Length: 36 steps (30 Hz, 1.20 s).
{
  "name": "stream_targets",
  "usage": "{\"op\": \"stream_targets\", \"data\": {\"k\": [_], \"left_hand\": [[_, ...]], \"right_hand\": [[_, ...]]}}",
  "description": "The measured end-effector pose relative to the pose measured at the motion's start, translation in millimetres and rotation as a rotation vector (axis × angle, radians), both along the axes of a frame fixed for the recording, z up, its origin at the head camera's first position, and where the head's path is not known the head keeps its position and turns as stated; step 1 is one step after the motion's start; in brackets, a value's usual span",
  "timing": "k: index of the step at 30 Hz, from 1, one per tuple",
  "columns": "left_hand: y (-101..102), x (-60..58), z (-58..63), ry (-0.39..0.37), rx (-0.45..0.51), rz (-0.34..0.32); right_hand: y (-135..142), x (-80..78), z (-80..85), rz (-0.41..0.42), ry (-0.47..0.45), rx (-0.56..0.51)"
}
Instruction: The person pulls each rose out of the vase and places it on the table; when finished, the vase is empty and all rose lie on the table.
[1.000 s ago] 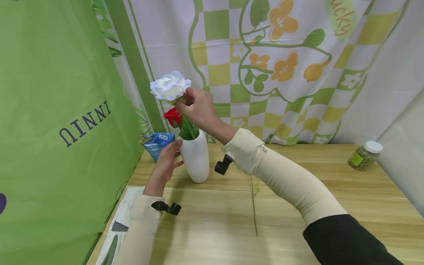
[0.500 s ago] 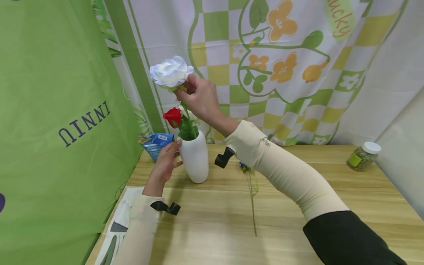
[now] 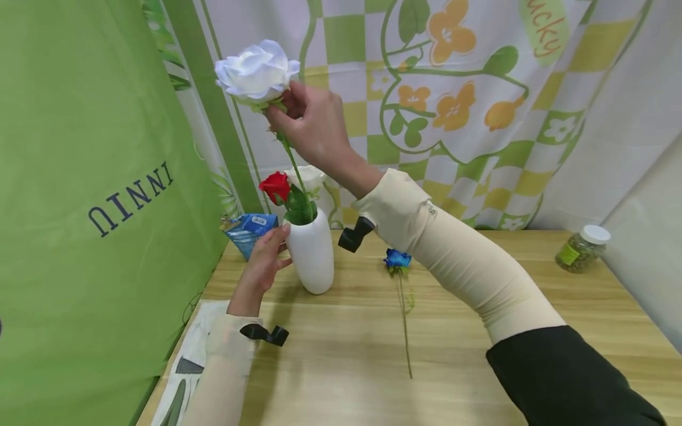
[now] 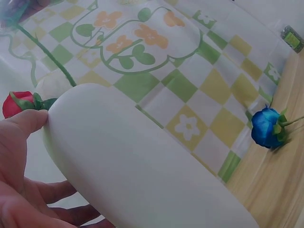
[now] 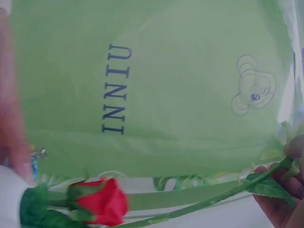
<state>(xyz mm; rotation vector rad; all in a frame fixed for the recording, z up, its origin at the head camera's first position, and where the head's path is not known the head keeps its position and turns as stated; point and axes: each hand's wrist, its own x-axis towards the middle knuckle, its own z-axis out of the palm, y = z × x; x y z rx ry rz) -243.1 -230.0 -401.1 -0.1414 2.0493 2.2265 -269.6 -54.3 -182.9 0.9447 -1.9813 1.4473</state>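
Note:
High above the vase, my right hand (image 3: 317,121) pinches a pale blue-white artificial rose (image 3: 256,70) just below its bloom. Its green stem (image 5: 204,206) slants down into the mouth of the white vase (image 3: 311,254). My left hand (image 3: 263,260) holds the vase from the left, thumb at the rim and fingers curled along its side, as the left wrist view also shows. A red rose (image 3: 275,187) and a white rose (image 3: 306,177) stand in the vase among green leaves. In the right wrist view the pale bloom is mostly out of frame.
On the wooden table (image 3: 341,355), a blue rose (image 3: 397,258) lies with its stem toward me. A blue packet (image 3: 250,234) stands behind my left hand. A lidded jar (image 3: 583,248) is at the far right. Green cloth (image 3: 106,284) hangs along the left side, a checked curtain behind.
My right hand has raised the pale rose up and slightly left, showing more of its stem. The white rose and blue rose have come into view. My left hand stays on the vase.

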Motion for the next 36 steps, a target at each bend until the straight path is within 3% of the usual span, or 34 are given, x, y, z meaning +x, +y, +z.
{"op": "stream_targets", "data": {"k": [10, 18, 29, 36], "left_hand": [[-3, -0.3, 0.1, 0.007, -0.007, -0.016], [-3, 1.0, 0.0, 0.016, -0.008, -0.029], [-6, 1.2, 0.8, 0.003, 0.001, -0.013], [-10, 3.0, 1.0, 0.006, -0.003, -0.023]], "right_hand": [[3, 11.1, 23.7, 0.050, -0.035, -0.045], [28, 6.8, 41.2, 0.034, -0.098, -0.165], [71, -1.5, 48.0, 0.047, -0.220, -0.357], [95, -4.7, 49.2, 0.060, -0.241, -0.432]]}}
